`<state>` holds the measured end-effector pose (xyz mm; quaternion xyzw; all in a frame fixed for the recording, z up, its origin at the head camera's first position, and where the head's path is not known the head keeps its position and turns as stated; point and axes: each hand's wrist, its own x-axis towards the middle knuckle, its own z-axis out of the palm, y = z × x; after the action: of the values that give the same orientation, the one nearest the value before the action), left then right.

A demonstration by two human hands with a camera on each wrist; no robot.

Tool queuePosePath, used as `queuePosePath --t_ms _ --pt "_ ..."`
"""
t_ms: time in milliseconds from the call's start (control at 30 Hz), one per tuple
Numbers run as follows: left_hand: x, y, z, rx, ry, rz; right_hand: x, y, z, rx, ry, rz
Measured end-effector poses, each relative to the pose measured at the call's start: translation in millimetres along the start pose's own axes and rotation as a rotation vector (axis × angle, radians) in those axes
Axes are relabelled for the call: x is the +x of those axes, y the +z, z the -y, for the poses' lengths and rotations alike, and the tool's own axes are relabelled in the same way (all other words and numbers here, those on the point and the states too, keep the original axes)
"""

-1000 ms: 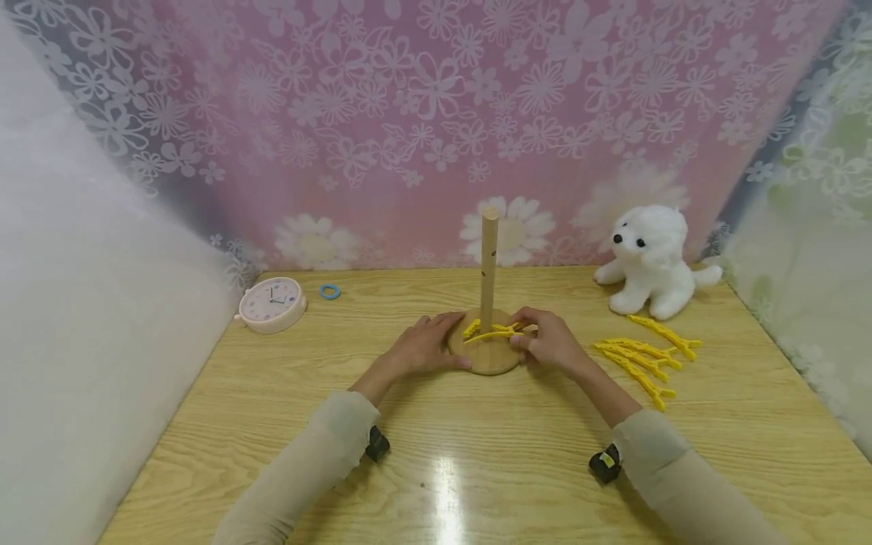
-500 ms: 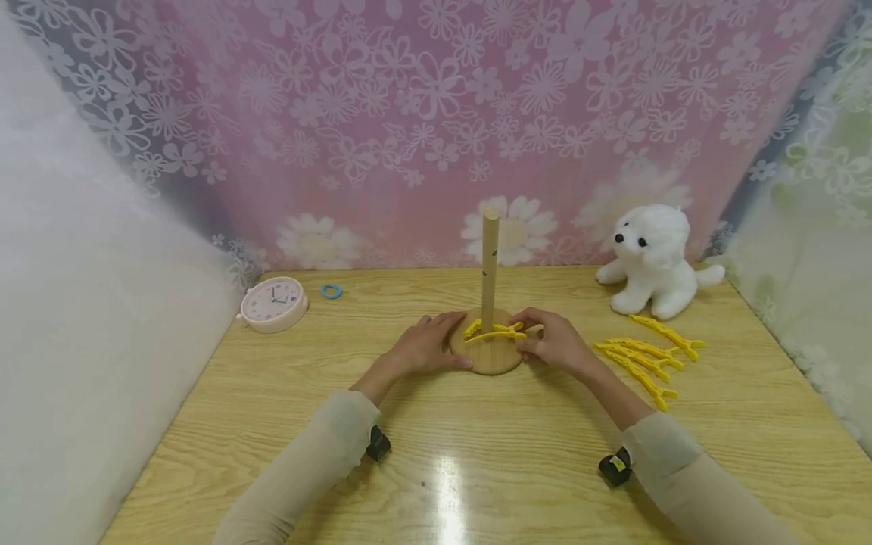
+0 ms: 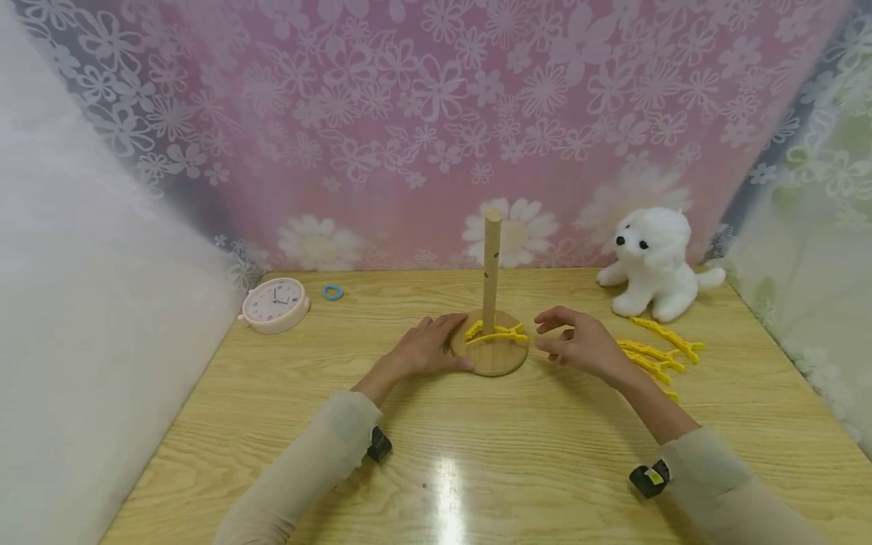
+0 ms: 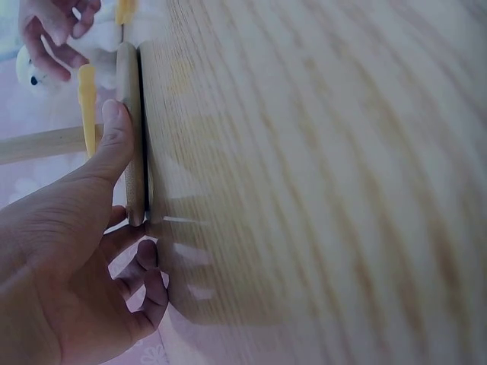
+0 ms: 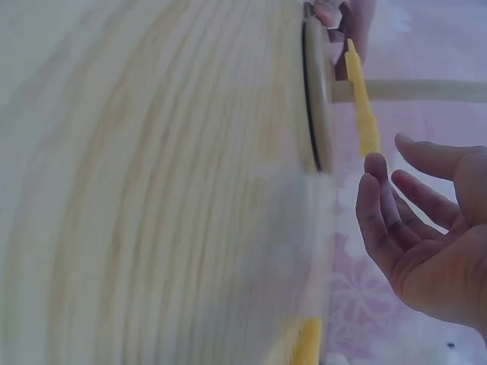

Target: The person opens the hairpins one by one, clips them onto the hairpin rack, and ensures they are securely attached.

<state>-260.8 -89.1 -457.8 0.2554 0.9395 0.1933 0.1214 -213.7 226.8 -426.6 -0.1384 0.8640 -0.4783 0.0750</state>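
A wooden stand [image 3: 491, 272] with a round base and upright rod stands mid-table. My left hand [image 3: 424, 350] grips the left side of its base, the thumb at the near rim. Low around the rod sits a yellow alligator hair clip [image 3: 515, 334], one arm passing in front of the rod and the other beside it. My right hand [image 3: 586, 347] is a short way right of the base, fingers loosely bent and holding nothing. In the right wrist view its fingertips [image 5: 374, 166] show close below the end of the clip. Several more yellow hair clips [image 3: 650, 352] lie on the table beyond that hand, partly hidden by it.
A white plush dog [image 3: 657, 265] sits at the back right, behind the loose clips. Towards the back left are a pink alarm clock [image 3: 275, 304] lying face up and a small blue ring [image 3: 332, 292]. Patterned curtains [image 3: 381, 151] close off the back and sides.
My right hand has let go of the hair clip and drawn back to the right, now overlapping the loose clips. The clip stays around the rod, and my left hand keeps its grip.
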Motion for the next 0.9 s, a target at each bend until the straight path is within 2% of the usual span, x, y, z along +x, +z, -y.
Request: queuePosePath --t_ms 267,567,800,900 --pt "0.0 1.9 1.4 0.016 0.0 -0.001 -27.9 -26 -12 0.006 0.033 -0.021" --pt "0.2 2.3 1.4 0.03 0.001 -0.013 -60.1 -58 -37 0.017 0.097 -0.052" --pt "1.6 1.7 1.0 0.036 -0.001 -0.007 -81.4 -80 -52 -0.05 0.15 -0.101" --pt "2.2 2.2 1.1 0.044 -0.003 -0.001 -90.3 -86 -57 -0.085 0.171 -0.096"
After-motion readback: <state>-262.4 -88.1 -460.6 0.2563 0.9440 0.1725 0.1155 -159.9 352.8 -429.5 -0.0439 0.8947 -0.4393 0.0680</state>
